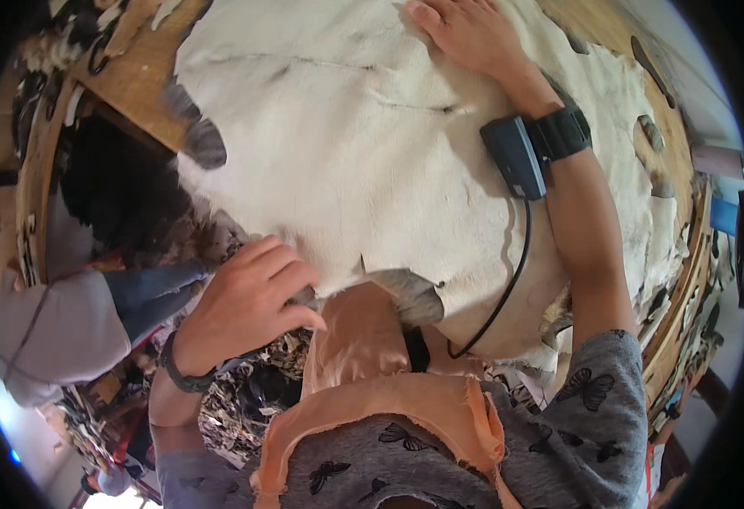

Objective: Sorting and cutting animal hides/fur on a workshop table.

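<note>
**Bare-handed over a pale hide (329,170)**

Seen from above, leaning over the hide, spread across a wooden surface (138,85) and reaching down to an orange apron (363,403), with dark fur (206,144) showing at its left edge. Resting the right hand (474,38) flat on its far part, with thumb set apart from straightened fingers and with the tips cut off by the upper edge of view. Holding the left hand (253,276) at the near left edge, with fingers curled and thumb stretched to the right; impossible to tell whether pinching the rim. Wearing a black box (508,157) strapped to the right wrist, with a black cord (528,233) running over the hide and with any lettering on the casing too small to read. Dressed in a grey shirt (329,437) printed with dark butterflies. Surrounded at lower left by scraps (244,433).
</note>
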